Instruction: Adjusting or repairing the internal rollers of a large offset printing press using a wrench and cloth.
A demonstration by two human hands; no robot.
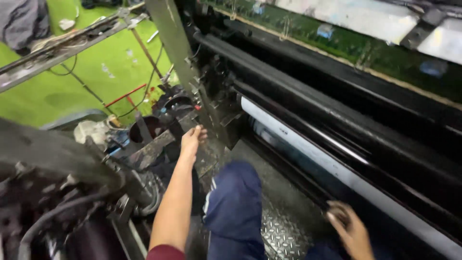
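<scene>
Beside a large dark printing-type machine, the person's left hand (192, 138) rests flat on a grimy metal bracket (154, 149), its grip loose, fingers spread and clamped on nothing. Just behind that bracket sit two round black cups (144, 127), with a grey steel post (175, 43) rising above them. Lower right, the right hand (349, 228) curls its grip around the dark edge of a rail (332, 207) that runs under a long pale roller (308, 144). Between both arms a knee in blue trousers (236, 192) hangs over the diamond-pattern steel floor plate (281, 231). Green floor (86, 82) shows upper left.
</scene>
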